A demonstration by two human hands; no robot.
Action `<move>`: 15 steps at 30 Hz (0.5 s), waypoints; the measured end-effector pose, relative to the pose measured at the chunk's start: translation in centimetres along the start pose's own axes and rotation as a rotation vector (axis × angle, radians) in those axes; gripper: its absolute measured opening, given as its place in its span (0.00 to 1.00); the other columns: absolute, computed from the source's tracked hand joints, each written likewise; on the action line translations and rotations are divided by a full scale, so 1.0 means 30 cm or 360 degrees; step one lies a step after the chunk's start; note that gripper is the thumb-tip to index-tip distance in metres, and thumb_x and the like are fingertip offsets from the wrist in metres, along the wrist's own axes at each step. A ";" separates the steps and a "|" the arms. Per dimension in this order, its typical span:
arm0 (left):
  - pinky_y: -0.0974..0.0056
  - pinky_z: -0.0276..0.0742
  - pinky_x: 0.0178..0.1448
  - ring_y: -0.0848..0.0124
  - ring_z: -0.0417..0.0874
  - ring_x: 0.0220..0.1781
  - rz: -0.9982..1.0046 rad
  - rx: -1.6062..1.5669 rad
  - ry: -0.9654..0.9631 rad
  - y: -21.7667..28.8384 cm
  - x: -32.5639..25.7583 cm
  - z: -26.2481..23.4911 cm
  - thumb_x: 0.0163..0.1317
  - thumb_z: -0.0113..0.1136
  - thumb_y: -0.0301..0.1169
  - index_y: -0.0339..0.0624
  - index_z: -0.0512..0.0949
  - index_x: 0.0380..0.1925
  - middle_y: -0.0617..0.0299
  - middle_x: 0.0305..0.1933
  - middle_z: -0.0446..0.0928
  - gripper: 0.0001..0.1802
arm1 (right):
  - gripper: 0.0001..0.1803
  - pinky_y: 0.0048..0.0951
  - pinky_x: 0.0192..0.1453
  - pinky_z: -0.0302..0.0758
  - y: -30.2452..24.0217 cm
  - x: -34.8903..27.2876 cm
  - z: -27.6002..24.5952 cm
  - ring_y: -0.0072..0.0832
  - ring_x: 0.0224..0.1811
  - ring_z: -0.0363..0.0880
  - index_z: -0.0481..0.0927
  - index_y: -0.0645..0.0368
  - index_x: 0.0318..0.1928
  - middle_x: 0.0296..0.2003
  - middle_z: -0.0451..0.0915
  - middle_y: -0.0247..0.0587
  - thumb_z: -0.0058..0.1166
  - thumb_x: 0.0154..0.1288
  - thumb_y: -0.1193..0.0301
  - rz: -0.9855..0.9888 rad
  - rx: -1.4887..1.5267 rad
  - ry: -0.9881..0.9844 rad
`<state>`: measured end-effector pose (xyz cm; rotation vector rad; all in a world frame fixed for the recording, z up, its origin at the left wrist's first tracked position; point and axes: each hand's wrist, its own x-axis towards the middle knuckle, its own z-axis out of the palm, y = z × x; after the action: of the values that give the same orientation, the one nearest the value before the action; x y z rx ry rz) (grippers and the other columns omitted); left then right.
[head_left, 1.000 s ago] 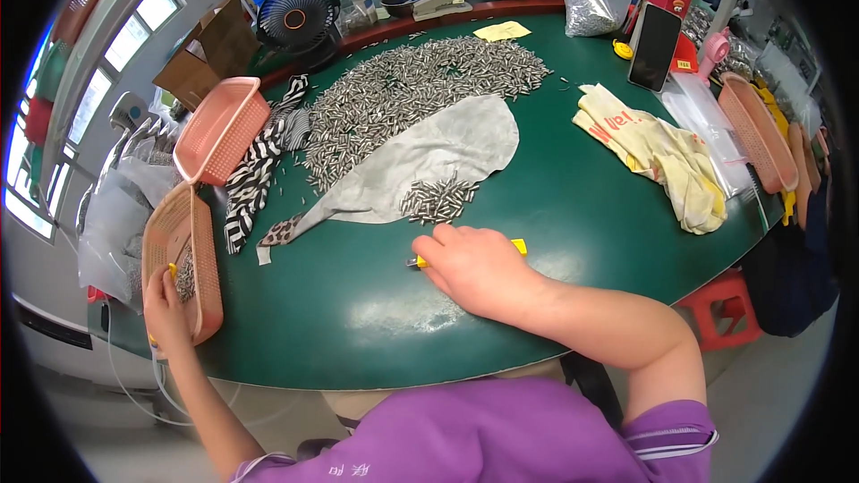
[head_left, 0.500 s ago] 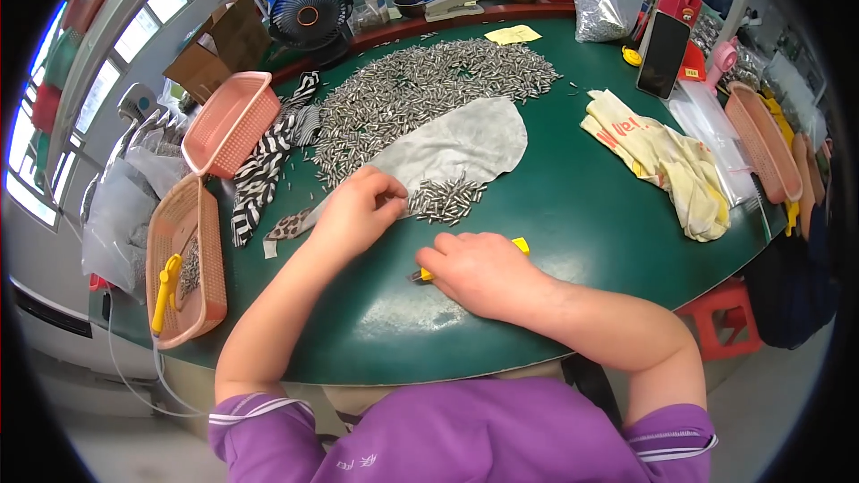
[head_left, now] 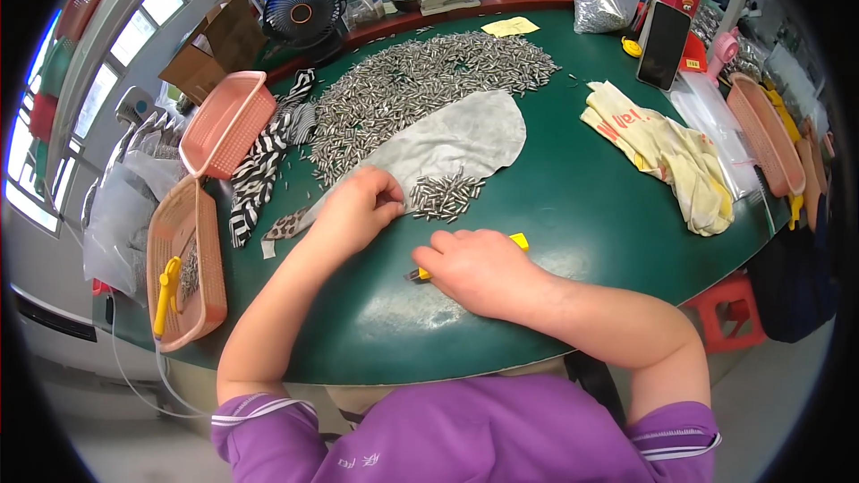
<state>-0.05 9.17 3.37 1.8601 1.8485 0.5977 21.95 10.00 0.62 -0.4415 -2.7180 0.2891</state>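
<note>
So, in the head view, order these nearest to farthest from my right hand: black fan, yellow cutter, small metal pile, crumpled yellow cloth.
1. Yellow cutter: in your right hand.
2. Small metal pile: just ahead, slightly left.
3. Crumpled yellow cloth: ahead, to the right.
4. Black fan: far left, beyond the large heap.

Green tabletop (head_left: 608, 241), heaped metal pins (head_left: 412, 80), grey cloth (head_left: 447, 139), striped cloth (head_left: 258, 170), pale yellow cloth (head_left: 667, 148)
</note>
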 end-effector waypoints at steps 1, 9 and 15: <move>0.65 0.79 0.46 0.70 0.82 0.37 0.0000 0.0106 0.0043 0.009 -0.010 0.003 0.58 0.67 0.24 0.36 0.80 0.34 0.60 0.36 0.79 0.06 | 0.09 0.37 0.35 0.80 -0.001 0.000 0.001 0.36 0.34 0.82 0.74 0.57 0.39 0.32 0.75 0.41 0.56 0.57 0.73 0.0013 0.0004 -0.0011; 0.68 0.78 0.49 0.74 0.81 0.42 0.0175 -0.0740 0.0215 -0.025 -0.169 0.013 0.60 0.62 0.17 0.39 0.65 0.62 0.63 0.39 0.79 0.30 | 0.12 0.41 0.37 0.79 -0.006 0.012 -0.018 0.40 0.37 0.82 0.76 0.53 0.43 0.36 0.75 0.39 0.60 0.58 0.73 0.0189 0.0388 0.0179; 0.69 0.78 0.50 0.75 0.81 0.45 -0.0024 -0.1408 -0.0192 0.040 -0.304 0.039 0.61 0.58 0.11 0.44 0.50 0.75 0.59 0.43 0.77 0.44 | 0.17 0.39 0.37 0.79 -0.029 0.012 -0.038 0.38 0.36 0.82 0.81 0.46 0.47 0.40 0.77 0.33 0.63 0.56 0.74 0.0087 0.0793 0.0355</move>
<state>1.53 0.04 3.20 1.2405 1.2012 1.0522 21.84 9.47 1.99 -0.3743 -2.3093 0.8509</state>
